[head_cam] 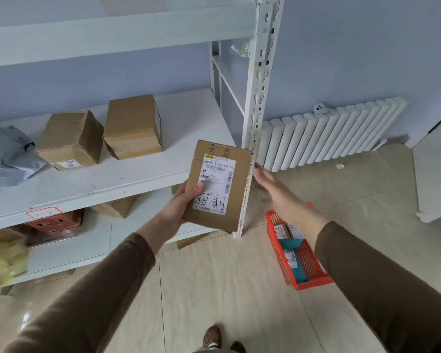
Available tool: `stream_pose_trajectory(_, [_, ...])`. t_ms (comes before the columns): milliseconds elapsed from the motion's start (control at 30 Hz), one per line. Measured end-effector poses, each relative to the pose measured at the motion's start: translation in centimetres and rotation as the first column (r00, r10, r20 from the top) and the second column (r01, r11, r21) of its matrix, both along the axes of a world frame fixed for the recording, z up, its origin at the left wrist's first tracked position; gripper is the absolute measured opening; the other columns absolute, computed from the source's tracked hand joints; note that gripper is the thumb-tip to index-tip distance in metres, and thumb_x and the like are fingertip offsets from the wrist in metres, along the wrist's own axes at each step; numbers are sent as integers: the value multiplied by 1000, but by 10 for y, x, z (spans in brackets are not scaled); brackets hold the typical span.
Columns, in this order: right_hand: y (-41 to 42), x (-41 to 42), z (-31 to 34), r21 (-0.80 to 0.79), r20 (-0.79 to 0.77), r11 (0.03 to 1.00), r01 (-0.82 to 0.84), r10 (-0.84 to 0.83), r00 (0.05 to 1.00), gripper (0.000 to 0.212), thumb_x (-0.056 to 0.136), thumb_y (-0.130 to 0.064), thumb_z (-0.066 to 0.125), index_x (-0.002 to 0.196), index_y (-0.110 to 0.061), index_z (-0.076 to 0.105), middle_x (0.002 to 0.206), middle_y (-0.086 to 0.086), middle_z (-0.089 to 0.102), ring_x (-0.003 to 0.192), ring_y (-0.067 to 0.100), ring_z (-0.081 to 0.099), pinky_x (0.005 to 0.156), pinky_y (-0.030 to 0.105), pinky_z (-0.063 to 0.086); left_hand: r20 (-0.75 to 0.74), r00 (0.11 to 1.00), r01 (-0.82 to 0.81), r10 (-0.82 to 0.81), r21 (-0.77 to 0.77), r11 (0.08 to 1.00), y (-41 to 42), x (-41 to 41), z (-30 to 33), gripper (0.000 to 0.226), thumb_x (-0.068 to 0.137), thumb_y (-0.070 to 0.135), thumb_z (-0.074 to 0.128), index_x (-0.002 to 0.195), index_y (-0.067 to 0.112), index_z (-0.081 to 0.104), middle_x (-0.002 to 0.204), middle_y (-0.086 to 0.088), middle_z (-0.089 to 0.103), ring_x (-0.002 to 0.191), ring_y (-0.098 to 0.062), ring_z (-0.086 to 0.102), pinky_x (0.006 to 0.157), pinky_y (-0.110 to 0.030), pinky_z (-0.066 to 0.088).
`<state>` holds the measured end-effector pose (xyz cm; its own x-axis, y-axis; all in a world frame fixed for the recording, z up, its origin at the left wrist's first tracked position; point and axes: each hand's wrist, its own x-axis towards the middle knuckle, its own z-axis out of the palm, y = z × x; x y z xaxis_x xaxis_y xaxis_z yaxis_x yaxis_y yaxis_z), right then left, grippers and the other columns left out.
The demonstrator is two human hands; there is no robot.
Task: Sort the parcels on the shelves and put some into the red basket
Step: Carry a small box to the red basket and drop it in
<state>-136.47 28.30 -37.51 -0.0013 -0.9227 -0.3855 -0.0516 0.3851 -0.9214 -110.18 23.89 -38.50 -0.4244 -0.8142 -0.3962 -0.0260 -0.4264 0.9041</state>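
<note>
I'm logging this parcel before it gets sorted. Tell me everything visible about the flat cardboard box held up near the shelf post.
The flat brown cardboard box is held tilted, its top leaning right, in the left hand, thumb on its white shipping label. The label shows a barcode, printed code and large handwritten black characters. More handwriting marks the top edge.

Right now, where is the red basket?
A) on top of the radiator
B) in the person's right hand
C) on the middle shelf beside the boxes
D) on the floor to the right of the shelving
D: the red basket sits on the tiled floor right of the shelf post, with parcels inside, below the open right hand.
</note>
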Motion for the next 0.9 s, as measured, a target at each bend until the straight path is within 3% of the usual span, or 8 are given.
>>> stream_pose_trajectory(100, [11,6,-29,82,97,996,-27,19,995,108,59,-92,64,154,-54,30,157,-22,42,141,14,45,118,55,32,-85,995,-44,50,74,996,4,-23,-14,49,97,50,62,143,36,53,133,-2,71,123,-27,68,101,-56,55])
stream_pose_trajectory(267, [21,-9,-40,72,240,997,5,-23,971,89,73,-70,73,151,-54,34,149,-18,56,137,18,55,95,43,53,-118,992,-19,32,107,994,5,-63,-27,57,96,56,62,147,33,50,137,-2,69,126,-26,66,107,-57,50])
stream_pose_trajectory(467, [27,-76,-56,72,262,994,79,-95,960,95,66,-71,80,149,-48,42,147,-12,59,138,19,53,97,42,52,-69,997,33,-24,127,991,18,-124,-43,64,87,65,69,144,43,50,139,5,67,130,-23,63,109,-56,47])
stream_pose_trajectory(567, [33,-131,-65,65,229,996,67,-81,970,86,70,-69,79,147,-47,46,146,-12,60,139,19,52,107,52,48,-23,1000,22,-19,154,988,34,-170,-47,55,88,63,67,139,49,53,135,13,68,129,-20,62,98,-44,51])
stream_pose_trajectory(633, [37,-171,-69,55,212,995,88,-98,972,84,70,-67,80,144,-41,51,142,-8,64,136,20,56,107,52,48,-1,1000,11,-11,146,989,46,-204,-52,49,92,60,64,139,50,54,134,15,69,124,-18,63,95,-38,49])
stream_pose_trajectory(733, [44,-229,-73,77,210,987,141,-155,965,88,68,-65,81,142,-28,52,134,1,69,129,24,61,97,46,52,-42,999,-17,23,138,990,64,-256,-68,47,96,50,65,141,44,54,137,8,68,114,-19,63,97,-41,47])
stream_pose_trajectory(800, [50,-258,-79,96,214,984,149,-167,963,77,76,-58,75,141,-24,52,133,4,69,130,27,61,92,43,53,-74,993,-77,90,171,982,76,-287,-78,55,93,45,71,144,37,52,137,3,67,116,-22,62,96,-41,49])
stream_pose_trajectory(900, [56,-290,-97,150,203,975,167,-195,959,68,82,-57,70,138,-25,52,131,5,71,127,28,63,97,46,54,-69,986,-134,153,222,966,87,-322,-93,67,88,44,75,146,29,45,131,3,69,121,-24,61,95,-39,49])
